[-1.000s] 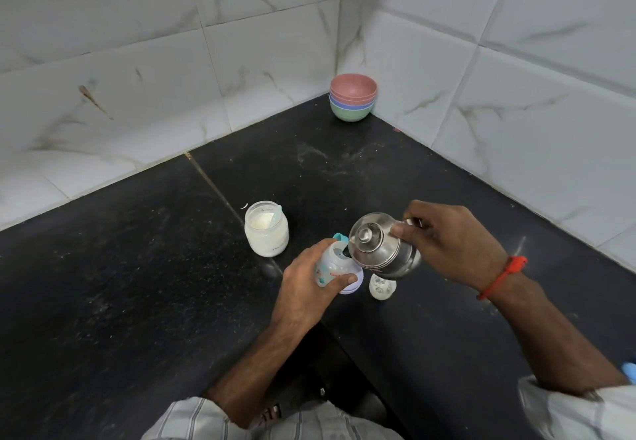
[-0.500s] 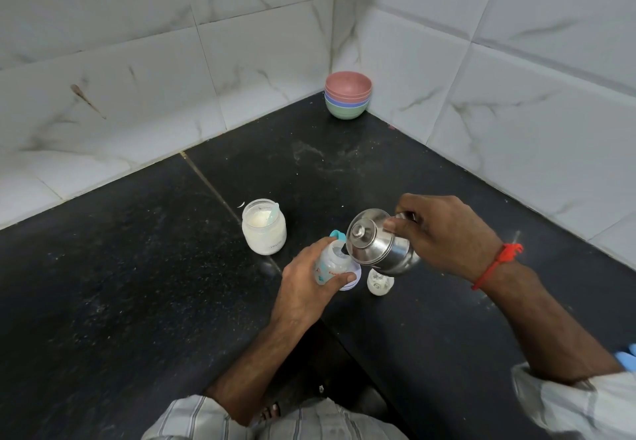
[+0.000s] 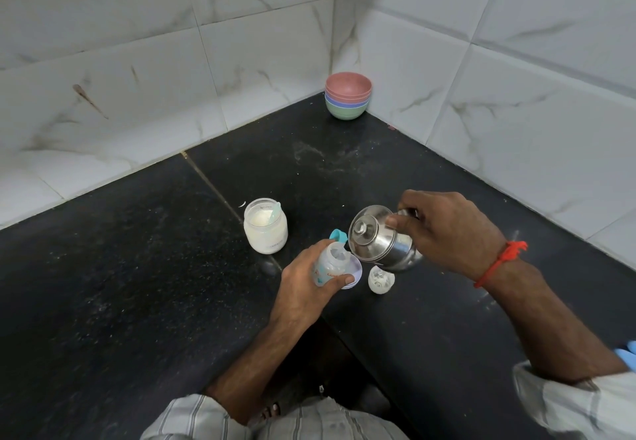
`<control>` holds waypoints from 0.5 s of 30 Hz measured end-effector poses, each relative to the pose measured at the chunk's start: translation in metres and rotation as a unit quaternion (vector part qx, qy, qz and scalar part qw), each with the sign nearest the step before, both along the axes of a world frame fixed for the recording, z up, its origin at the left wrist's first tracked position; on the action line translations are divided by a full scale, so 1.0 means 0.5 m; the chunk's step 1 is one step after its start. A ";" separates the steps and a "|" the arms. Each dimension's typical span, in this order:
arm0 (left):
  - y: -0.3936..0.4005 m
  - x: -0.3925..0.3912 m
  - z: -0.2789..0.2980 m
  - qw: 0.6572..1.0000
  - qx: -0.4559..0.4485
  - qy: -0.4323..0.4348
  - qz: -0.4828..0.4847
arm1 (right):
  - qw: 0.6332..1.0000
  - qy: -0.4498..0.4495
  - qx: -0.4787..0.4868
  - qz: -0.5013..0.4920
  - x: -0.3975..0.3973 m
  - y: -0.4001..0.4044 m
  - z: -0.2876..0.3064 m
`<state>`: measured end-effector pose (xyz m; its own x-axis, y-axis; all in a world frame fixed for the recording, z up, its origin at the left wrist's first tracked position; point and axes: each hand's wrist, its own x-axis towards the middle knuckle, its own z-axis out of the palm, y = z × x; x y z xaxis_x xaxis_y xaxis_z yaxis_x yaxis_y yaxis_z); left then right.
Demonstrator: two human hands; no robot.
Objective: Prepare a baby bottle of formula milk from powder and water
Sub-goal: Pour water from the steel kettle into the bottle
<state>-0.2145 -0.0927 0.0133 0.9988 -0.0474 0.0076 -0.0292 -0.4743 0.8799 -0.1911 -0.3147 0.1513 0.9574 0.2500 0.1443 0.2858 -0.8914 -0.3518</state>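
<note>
The left hand (image 3: 303, 288) gripped the baby bottle (image 3: 332, 264) on the black counter (image 3: 137, 284), just right of the powder jar (image 3: 265, 230). The right hand (image 3: 444, 229) held a steel kettle (image 3: 380, 238) tilted, its lid end over the bottle's mouth.

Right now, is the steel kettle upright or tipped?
Tipped. The right hand tilts the steel kettle so its lid faces the open baby bottle held by the left hand.
</note>
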 end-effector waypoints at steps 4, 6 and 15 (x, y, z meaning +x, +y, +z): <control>0.001 -0.001 -0.001 1.000 0.002 0.001 0.000 | 1.000 -0.005 -0.004 -0.001 0.000 -0.001 -0.001; 0.002 -0.001 -0.002 1.000 0.006 0.000 -0.002 | 1.000 -0.007 -0.003 -0.002 0.000 -0.002 -0.001; -0.001 0.001 -0.005 1.000 0.016 0.007 0.001 | 1.000 -0.012 -0.011 0.000 -0.001 -0.001 0.005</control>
<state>-0.2138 -0.0932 0.0108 0.9990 -0.0448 -0.0076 -0.0159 -0.5029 0.8642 -0.1917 -0.3154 0.1538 0.9535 0.2540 0.1620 0.2946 -0.8985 -0.3255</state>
